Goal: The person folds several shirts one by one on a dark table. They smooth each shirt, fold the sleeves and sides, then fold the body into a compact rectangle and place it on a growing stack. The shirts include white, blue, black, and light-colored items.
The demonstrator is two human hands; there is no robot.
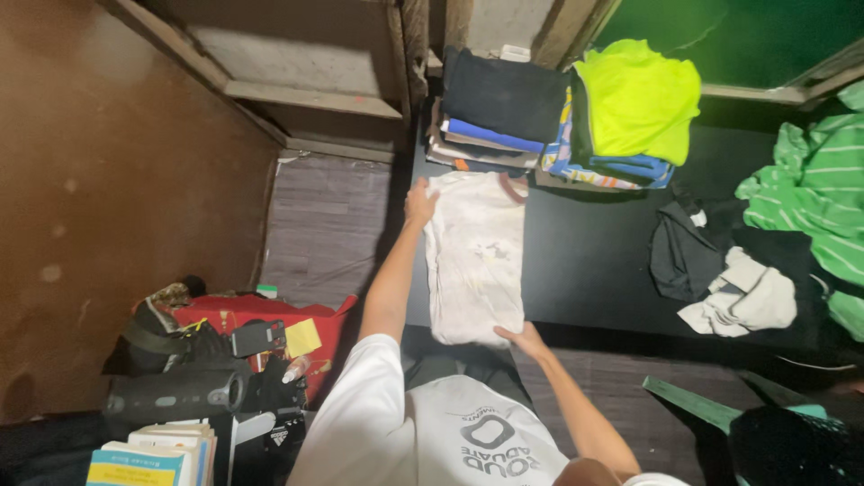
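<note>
Right hand (525,340) is flat, fingers spread, pressing the near end of a white T-shirt (475,256) folded into a long strip, right at the front edge of the black table (589,261). Left hand (419,203) reaches to the shirt's far left corner; looks like it's pinching the cloth, but it's hard to tell from here. Off to the right, a loose heap of dark and white clothes (724,270). Along the table's back edge sit two folded stacks (504,112), the right one topped by a neon yellow shirt (639,99).

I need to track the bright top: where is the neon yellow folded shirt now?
In the head view, the neon yellow folded shirt tops the right-hand stack of folded clothes at the black table's far edge.
</note>
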